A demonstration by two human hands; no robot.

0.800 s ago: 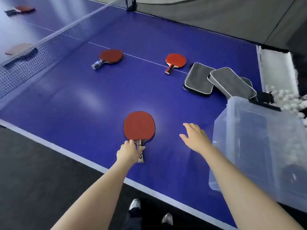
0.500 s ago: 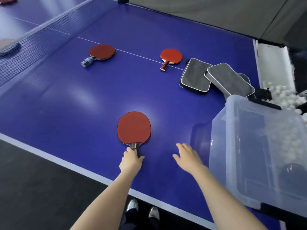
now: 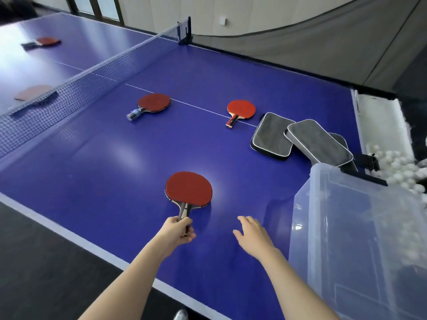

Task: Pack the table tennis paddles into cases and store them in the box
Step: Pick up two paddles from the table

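Left hand (image 3: 176, 232) grips the handle of the near paddle (image 3: 188, 190), whose red blade lies just ahead of it on the table (image 3: 92, 162). Right hand (image 3: 253, 235) hovers beside it, fingers loosely spread, holding nothing. Close to that hand's right stands the clear box (image 3: 360, 239). Farther ahead lie two more paddles (image 3: 153, 102) (image 3: 241, 108), and to their right the grey cases (image 3: 272, 135), overlapping.

The blue table (image 3: 92, 162) carries a near paddle (image 3: 188, 189), a left paddle (image 3: 154, 102) and a middle paddle (image 3: 241, 108), two far paddles (image 3: 47, 41) beyond the net (image 3: 92, 82), overlapping grey cases (image 3: 271, 137), perhaps three, and a clear box (image 3: 335, 204).
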